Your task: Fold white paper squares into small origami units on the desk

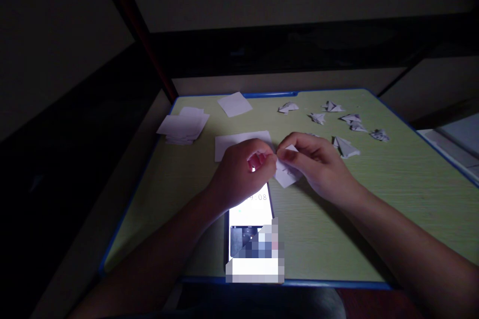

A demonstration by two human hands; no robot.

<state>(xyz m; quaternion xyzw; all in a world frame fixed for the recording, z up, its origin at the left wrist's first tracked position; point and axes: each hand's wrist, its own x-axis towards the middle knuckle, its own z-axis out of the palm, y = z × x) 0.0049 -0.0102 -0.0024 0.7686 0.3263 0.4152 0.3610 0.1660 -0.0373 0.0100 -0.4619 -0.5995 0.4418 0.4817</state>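
Observation:
Both my hands meet over the middle of the table around a small piece of folded white paper point(287, 174). My left hand point(245, 172) is closed, thumb and fingertips pinching the paper's left corner. From the other side, my right hand point(318, 162) grips its upper edge between thumb and fingers. The paper's lower part hangs free, with faint dark marks on it. Beneath my left hand lies a lit phone point(249, 214), partly covered by the hand and a blurred patch. Behind my hands is a flat white paper sheet point(239, 139), partly hidden.
At the table's point(168, 209) left edge sits an untidy stack of white paper point(183, 127). A single square sheet point(235, 104) lies near the back edge. Several folded paper pieces point(346, 147) are scattered at the back right. Dark walls stand behind and to the left.

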